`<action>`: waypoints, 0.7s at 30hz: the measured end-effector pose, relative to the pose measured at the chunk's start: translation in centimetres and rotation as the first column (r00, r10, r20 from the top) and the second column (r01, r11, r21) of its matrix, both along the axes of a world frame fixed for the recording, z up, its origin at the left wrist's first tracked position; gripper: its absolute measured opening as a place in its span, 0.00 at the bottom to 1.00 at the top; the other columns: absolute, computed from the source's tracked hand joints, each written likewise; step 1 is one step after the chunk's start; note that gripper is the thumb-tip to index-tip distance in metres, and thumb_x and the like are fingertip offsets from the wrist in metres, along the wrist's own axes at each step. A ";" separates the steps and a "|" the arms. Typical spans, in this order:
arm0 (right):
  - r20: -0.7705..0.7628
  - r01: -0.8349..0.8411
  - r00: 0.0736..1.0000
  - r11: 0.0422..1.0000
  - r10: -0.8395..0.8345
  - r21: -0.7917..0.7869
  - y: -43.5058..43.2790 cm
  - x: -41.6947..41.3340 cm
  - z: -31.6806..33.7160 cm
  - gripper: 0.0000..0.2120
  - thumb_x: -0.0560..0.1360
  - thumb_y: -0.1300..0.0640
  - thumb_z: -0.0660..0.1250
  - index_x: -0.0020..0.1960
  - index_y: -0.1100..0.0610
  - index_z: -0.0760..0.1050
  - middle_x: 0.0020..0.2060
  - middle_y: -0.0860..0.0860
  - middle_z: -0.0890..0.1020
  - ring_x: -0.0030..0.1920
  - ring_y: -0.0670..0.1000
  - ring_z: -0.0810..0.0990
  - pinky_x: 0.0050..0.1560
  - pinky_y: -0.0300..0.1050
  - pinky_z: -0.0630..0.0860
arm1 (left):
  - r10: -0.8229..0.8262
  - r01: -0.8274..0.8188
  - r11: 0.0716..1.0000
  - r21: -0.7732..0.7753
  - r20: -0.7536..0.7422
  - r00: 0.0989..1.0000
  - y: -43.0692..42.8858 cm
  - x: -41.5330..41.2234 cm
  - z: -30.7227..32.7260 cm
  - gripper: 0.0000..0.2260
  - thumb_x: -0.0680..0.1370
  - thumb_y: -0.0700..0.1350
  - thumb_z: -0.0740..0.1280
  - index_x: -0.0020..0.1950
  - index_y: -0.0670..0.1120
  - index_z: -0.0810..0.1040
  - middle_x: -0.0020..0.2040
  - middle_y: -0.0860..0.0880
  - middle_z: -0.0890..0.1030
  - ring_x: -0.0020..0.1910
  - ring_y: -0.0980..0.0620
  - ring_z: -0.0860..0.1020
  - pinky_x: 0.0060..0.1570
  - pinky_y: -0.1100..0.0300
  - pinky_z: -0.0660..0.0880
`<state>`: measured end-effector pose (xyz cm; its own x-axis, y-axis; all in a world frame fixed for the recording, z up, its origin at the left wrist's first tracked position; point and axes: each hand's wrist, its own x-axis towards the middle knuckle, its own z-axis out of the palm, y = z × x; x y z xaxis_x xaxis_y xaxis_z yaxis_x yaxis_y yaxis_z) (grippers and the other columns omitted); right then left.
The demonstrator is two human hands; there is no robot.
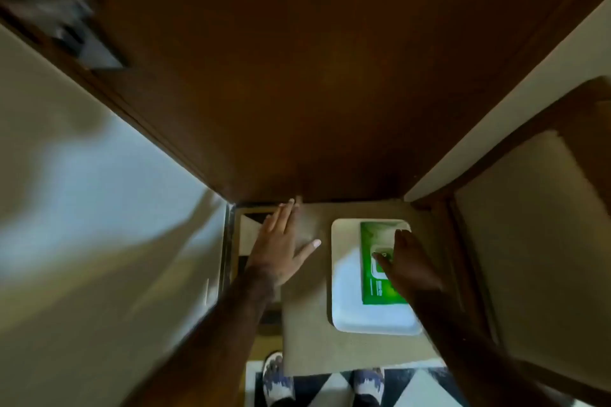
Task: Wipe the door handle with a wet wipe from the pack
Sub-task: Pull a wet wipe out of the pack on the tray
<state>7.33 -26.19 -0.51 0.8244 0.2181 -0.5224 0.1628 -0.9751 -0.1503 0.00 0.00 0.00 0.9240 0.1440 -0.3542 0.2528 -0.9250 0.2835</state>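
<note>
The pack (380, 261) of wet wipes, green, lies on a white tray (344, 291) on the near right of a tan stool top (310, 340), within easy reach below the door (297, 76). The right hand (410, 264) rests on the pack, fingers at its flap, probably to open it; nothing is gripped yet. The left hand (281, 248) lies flat and spread on the stool, likely steadying it. The door handle (66, 20), blurred, sits far left.
</note>
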 end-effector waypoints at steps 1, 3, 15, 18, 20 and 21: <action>-0.043 0.002 0.999 0.999 -0.003 -0.033 0.0 -0.3 -1.9 0.40 0.86 0.39 0.57 0.87 0.64 0.54 0.86 0.60 0.59 0.86 0.57 0.57 0.83 0.46 0.55 | 0.001 -0.002 1.000 -0.012 -0.043 0.999 -0.6 -0.4 -1.9 0.46 0.76 0.75 0.42 0.85 0.47 0.44 0.87 0.47 0.46 0.85 0.47 0.46 0.80 0.52 0.44; -0.045 0.027 0.999 0.997 -0.030 -0.071 -0.1 -0.6 -5.5 0.37 0.86 0.39 0.58 0.84 0.64 0.62 0.82 0.61 0.66 0.83 0.57 0.63 0.80 0.46 0.60 | -0.005 0.005 1.000 0.003 -0.099 0.995 -1.8 -1.2 -6.5 0.42 0.80 0.72 0.46 0.85 0.45 0.44 0.87 0.46 0.46 0.85 0.47 0.46 0.81 0.52 0.44; 0.136 0.001 0.990 0.971 0.032 -0.241 1.9 -1.4 -12.7 0.20 0.82 0.48 0.63 0.55 0.64 0.84 0.58 0.62 0.82 0.58 0.62 0.81 0.52 0.51 0.80 | 0.002 0.010 0.996 0.090 -0.128 0.992 -6.2 -4.6 -20.3 0.36 0.85 0.63 0.46 0.84 0.43 0.38 0.85 0.44 0.36 0.84 0.45 0.38 0.83 0.46 0.44; 0.060 -0.063 0.995 0.962 0.082 -0.264 2.6 -0.8 -12.8 0.18 0.81 0.51 0.65 0.56 0.64 0.85 0.56 0.62 0.83 0.58 0.62 0.83 0.51 0.50 0.82 | -0.001 0.012 0.993 0.119 -0.092 0.996 -6.3 -4.9 -21.0 0.36 0.84 0.62 0.44 0.85 0.42 0.43 0.86 0.42 0.41 0.85 0.44 0.42 0.83 0.44 0.47; 0.030 -0.101 0.993 0.957 0.113 -0.271 2.7 -0.7 -13.0 0.18 0.82 0.53 0.64 0.58 0.64 0.85 0.57 0.63 0.84 0.57 0.61 0.85 0.52 0.50 0.83 | -0.003 0.014 0.993 0.118 -0.098 0.995 -6.3 -4.9 -21.1 0.36 0.83 0.63 0.43 0.85 0.42 0.42 0.86 0.42 0.41 0.85 0.44 0.42 0.83 0.44 0.46; 0.029 -0.103 0.993 0.960 0.114 -0.259 2.6 -0.7 -13.0 0.18 0.82 0.53 0.63 0.58 0.64 0.86 0.57 0.63 0.85 0.57 0.61 0.86 0.51 0.50 0.84 | -0.003 0.015 0.993 0.116 -0.105 0.994 -6.3 -4.9 -21.1 0.36 0.84 0.62 0.44 0.85 0.42 0.41 0.85 0.42 0.40 0.85 0.44 0.41 0.83 0.44 0.45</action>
<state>6.61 -23.57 -13.49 0.8263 0.1708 -0.5367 0.2705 -0.9562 0.1121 -4.94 -6.32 -21.12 0.8843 0.1816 -0.4302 0.2668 -0.9526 0.1463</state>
